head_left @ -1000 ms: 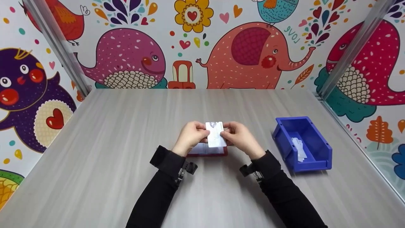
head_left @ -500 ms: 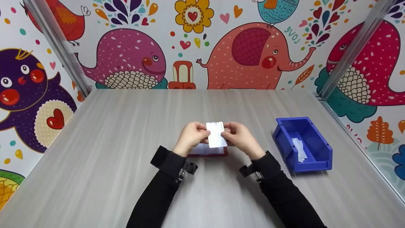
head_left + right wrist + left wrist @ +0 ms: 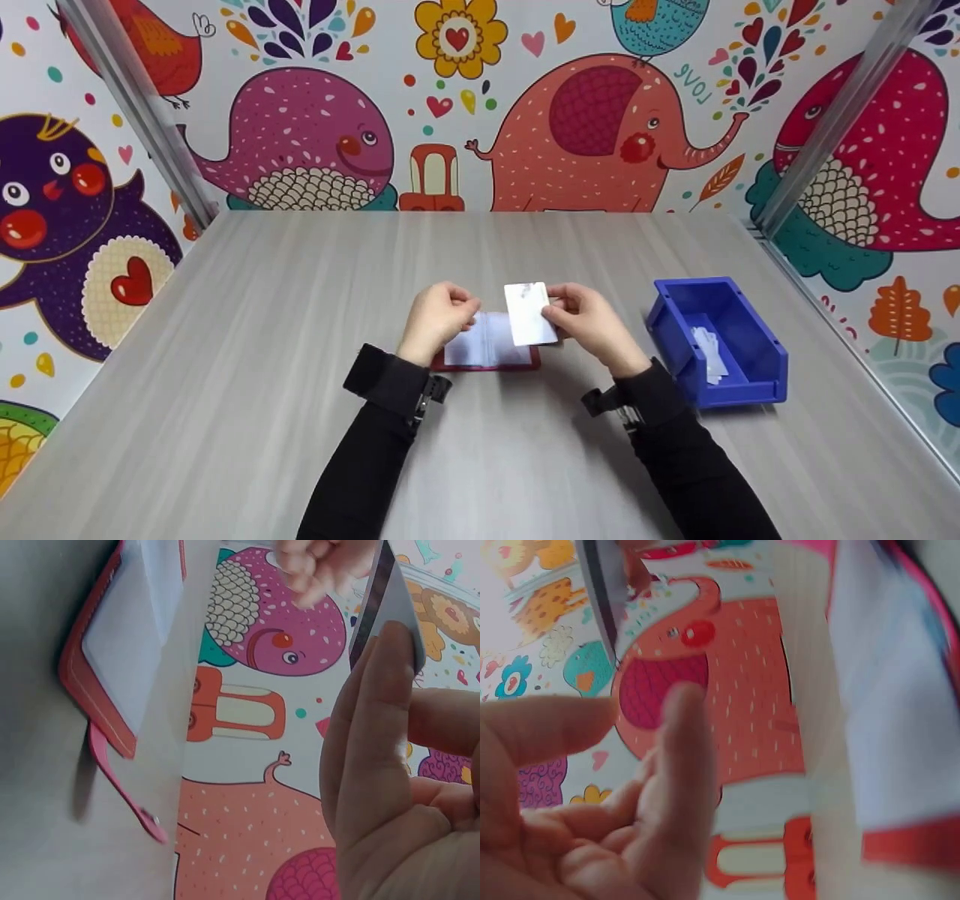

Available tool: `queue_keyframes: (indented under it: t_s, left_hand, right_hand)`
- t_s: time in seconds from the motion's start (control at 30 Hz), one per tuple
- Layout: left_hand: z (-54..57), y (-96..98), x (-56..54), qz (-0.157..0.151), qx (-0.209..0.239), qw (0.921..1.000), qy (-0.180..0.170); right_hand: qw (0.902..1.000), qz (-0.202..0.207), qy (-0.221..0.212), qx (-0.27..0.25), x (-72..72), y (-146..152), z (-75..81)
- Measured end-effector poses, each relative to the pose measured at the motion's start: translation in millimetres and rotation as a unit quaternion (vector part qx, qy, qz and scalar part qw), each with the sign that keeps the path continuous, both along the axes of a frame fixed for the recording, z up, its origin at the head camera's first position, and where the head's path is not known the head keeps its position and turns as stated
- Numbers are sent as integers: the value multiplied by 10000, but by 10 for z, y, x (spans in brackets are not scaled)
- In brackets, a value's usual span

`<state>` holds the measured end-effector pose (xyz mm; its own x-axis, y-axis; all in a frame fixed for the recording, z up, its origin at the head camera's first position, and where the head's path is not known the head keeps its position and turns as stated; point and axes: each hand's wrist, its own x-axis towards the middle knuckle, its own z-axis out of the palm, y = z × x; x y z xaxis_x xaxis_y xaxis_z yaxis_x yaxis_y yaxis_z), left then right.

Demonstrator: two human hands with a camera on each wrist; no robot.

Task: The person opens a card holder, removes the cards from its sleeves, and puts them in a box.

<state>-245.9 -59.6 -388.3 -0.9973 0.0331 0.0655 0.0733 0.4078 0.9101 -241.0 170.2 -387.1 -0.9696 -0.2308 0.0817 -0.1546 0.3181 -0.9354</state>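
My right hand (image 3: pixel 592 322) pinches a white card (image 3: pixel 531 319) by its right edge, thumb in front and fingers behind. The card is held nearly upright, and a dark band shows on its other face in the right wrist view. My left hand (image 3: pixel 441 319) is just left of the card, apart from it. A gap shows between its thumb and forefinger (image 3: pixel 551 724) in the left wrist view, with nothing held. Below both hands a small red card holder (image 3: pixel 487 368) lies spread on the table with clear sleeves. Its pink strap (image 3: pixel 124 784) sticks out at one side.
A blue plastic bin (image 3: pixel 742 393) stands on the table to the right, with several white and clear pieces (image 3: pixel 709 354) inside. Walls with cartoon animals enclose the back and sides of the pale wooden table (image 3: pixel 262 360).
My left hand has let go of the card and moved slightly left. My right hand has shifted right with the card, uncovering more of the card holder.
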Motion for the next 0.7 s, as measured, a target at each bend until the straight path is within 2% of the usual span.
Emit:
queue_keyframes:
  t_s: [0.1,0.2,0.4,0.53,0.7]
  left_hand:
    - [-18,-72,-8,256,-1073,9935,296]
    - [-54,-124,-19,443,-1686,9837,431]
    - [-192,-171,-71,700,-2478,9658,304]
    - [-280,-184,-100,688,-2850,9560,63]
    - [-338,-188,-116,586,-3038,9509,-120]
  right_hand:
    - [9999,3,-51,-94,15,69,11]
    - [9999,-23,-106,-115,32,134,19]
    - [9997,-142,-184,6,82,233,50]
    - [9997,-157,-115,157,111,310,87]
    - [9989,-303,-90,346,150,435,166]
